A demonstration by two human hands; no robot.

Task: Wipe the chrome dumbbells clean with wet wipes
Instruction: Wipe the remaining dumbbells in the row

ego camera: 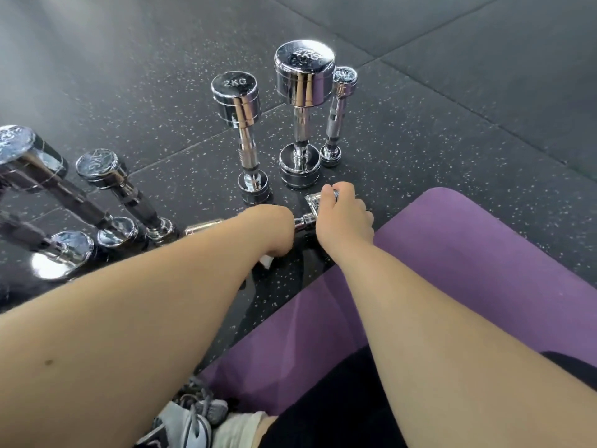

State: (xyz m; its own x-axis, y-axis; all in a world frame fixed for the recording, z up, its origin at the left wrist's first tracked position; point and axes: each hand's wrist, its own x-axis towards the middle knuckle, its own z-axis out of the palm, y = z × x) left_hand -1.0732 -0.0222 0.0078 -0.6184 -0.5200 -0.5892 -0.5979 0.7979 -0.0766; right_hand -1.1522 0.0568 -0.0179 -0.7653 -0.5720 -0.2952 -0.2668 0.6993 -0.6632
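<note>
A chrome dumbbell (305, 220) lies on its side on the floor (420, 140), which is laid in dark rubber tiles flecked with pale specks, with straight seams between them. Its metal is mirror-bright, with a ridged collar where the bar meets the cylindrical head. The right hand (344, 219) is curled down over that head and clamps it. The left hand (269, 229) is bent over the bar with its fingers tucked out of sight; a white corner of wet wipe (267, 262) shows under it, so it seems closed on the wipe round the bar. Beyond this dumbbell three more stand on end: one stamped 2KG (241, 124), a thicker one (302, 101) and a slim small one (337, 118), all with knurled grips. To its left more chrome dumbbells (122, 195) stand crowded together, blurred and cut by the frame edge, their number unclear. To its right and nearer the person lies a smooth purple mat (468, 253). A grey laced shoe (184, 425) shows at the bottom edge.
</note>
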